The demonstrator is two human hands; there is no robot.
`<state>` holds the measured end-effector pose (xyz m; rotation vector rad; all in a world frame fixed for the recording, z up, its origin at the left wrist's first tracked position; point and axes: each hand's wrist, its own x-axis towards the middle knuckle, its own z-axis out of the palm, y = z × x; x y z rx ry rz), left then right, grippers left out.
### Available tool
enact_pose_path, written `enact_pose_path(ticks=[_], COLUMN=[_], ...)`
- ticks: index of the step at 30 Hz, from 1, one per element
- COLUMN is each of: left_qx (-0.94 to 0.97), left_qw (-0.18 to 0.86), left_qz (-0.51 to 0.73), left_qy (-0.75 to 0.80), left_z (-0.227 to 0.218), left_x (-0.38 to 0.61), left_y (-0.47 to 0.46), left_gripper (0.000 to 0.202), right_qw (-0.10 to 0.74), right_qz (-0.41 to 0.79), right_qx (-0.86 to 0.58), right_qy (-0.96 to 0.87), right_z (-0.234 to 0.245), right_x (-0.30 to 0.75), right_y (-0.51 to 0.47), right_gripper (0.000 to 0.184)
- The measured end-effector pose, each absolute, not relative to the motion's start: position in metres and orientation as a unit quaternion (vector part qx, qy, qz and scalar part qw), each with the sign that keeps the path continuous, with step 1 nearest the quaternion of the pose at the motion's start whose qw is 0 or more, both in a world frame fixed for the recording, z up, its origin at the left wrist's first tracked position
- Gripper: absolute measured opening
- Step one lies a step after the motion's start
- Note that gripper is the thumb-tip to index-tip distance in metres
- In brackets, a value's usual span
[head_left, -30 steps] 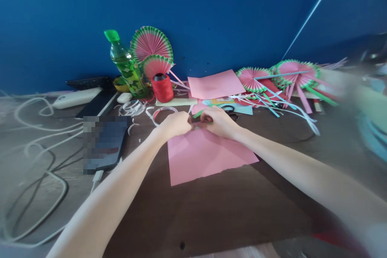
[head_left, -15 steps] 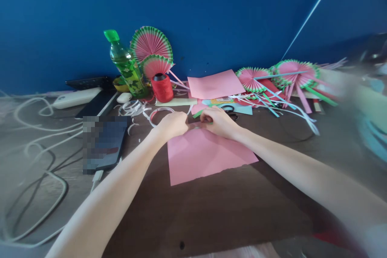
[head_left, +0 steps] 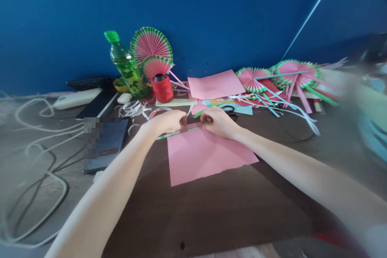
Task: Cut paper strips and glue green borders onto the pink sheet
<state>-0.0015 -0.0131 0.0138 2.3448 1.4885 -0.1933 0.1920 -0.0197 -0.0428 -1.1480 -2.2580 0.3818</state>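
Observation:
A pink paper sheet lies flat on the dark wooden table. A thin green paper strip runs along the sheet's far edge. My left hand is closed in a pinch over the left part of that strip. My right hand is also closed, with its fingers pressed on the strip's right part at the sheet's far edge. The two hands sit close together, a small gap between them.
Behind the hands stand a green bottle, a red thread spool, pink-and-green paper fans and a second pink sheet. More fans and loose strips lie right. A dark phone and white cables lie left. Scissors rest beyond my right hand.
My left hand has slid a little to the left along the sheet's far edge, and more of the green strip shows under it. My right hand has stayed put.

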Motion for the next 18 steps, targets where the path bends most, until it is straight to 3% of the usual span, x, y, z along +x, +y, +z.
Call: enact_pose_path(ticks=[5,8,11,14,18], left_qx=[0.822,0.792,0.765,0.779,0.804], left_qw=[0.235,0.161,0.132,0.156,0.173], left_qz=[-0.009,0.045,-0.052,-0.127,-0.053], left_qy=[0.519,0.587,0.628,0.594,0.566], left_z=[0.026,0.033,0.033,0.030,0.032], left_x=[-0.015,-0.025,-0.031,-0.034,-0.034], left_y=[-0.009,-0.007,-0.005,-0.003,-0.005], left_gripper=[0.020,0.025,0.033,0.023,0.012], right_qw=[0.299,0.311,0.322,0.343,0.399], right_qz=[0.151,0.168,0.190,0.212,0.216], right_qx=[-0.416,-0.409,-0.422,-0.438,-0.441], right_qy=[-0.845,-0.841,-0.825,-0.803,-0.774], right_z=[-0.042,-0.041,-0.040,-0.039,-0.038], right_x=[0.193,0.193,0.194,0.195,0.197], right_y=[-0.021,-0.022,-0.023,-0.023,-0.023], right_gripper=[0.012,0.010,0.010,0.010,0.015])
